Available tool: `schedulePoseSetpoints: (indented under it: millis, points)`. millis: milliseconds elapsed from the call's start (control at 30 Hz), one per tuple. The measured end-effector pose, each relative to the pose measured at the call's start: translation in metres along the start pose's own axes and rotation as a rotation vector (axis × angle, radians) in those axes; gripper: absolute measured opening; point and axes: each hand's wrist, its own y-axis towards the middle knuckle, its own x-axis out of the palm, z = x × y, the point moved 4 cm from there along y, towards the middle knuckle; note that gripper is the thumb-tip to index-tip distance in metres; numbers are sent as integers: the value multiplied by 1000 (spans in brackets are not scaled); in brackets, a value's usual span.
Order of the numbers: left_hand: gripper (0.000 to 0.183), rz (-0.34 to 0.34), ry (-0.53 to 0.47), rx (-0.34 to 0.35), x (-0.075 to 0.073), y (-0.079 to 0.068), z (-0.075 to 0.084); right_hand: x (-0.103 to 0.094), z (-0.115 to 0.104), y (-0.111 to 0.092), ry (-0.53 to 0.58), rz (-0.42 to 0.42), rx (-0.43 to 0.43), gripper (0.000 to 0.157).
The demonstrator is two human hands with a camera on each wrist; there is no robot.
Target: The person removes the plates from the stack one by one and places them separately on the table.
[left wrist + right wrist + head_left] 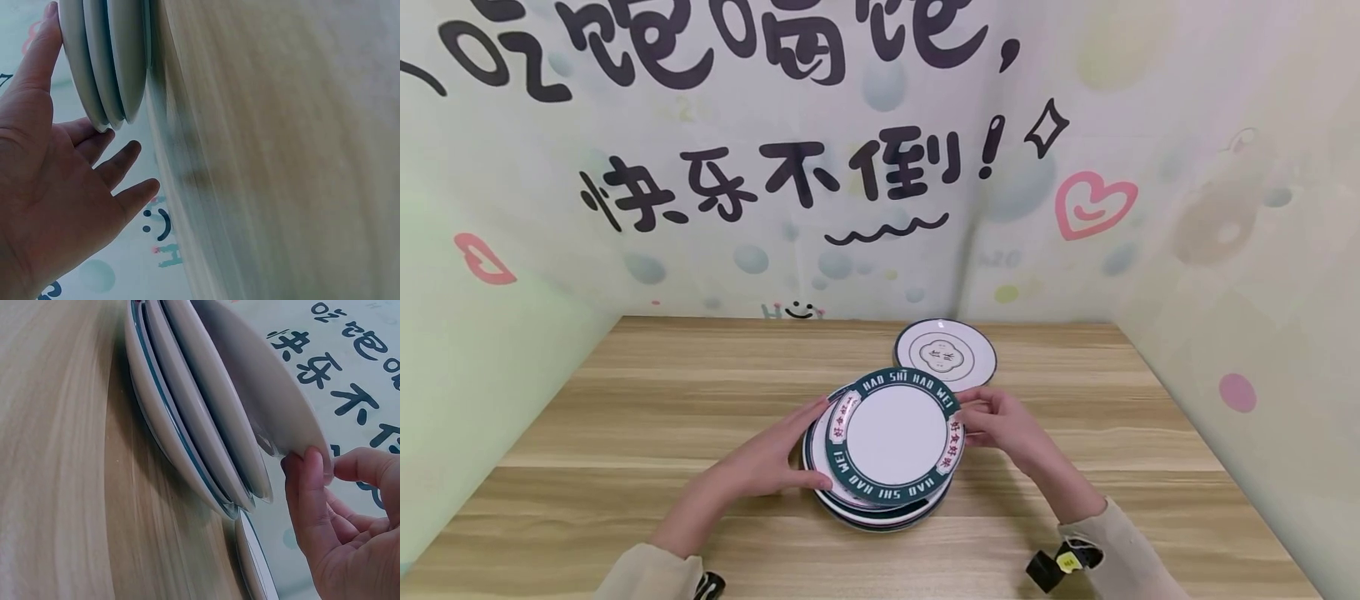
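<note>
A white plate with a green lettered rim lies on top of a stack of plates on the wooden table. My right hand pinches its right edge between thumb and fingers. In the right wrist view, this top plate is tilted up, its held edge apart from the plates below. At the stack's left side rests my left hand, thumb and fingers spread along the rims. The left wrist view has the thumb and fingertips at the plate edges, other fingers extended free.
Behind the stack, a white plate with a dark rim and a central emblem lies on the table. A printed backdrop rises along the back edge, with pale walls at both sides.
</note>
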Motion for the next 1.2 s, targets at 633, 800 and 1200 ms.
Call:
schedulePoseSetpoints:
  millis: [633, 800, 1200]
  points:
    - [111, -7, 1, -7, 0, 2, 1, -14, -3, 0, 12, 45, -11, 40]
    - [112, -5, -1, -11, 0, 2, 1, -18, -6, 0, 18, 44, -22, 39]
    - [111, -4, -1, -2, 0, 0, 2, -29, -8, -1, 29, 65, -24, 40]
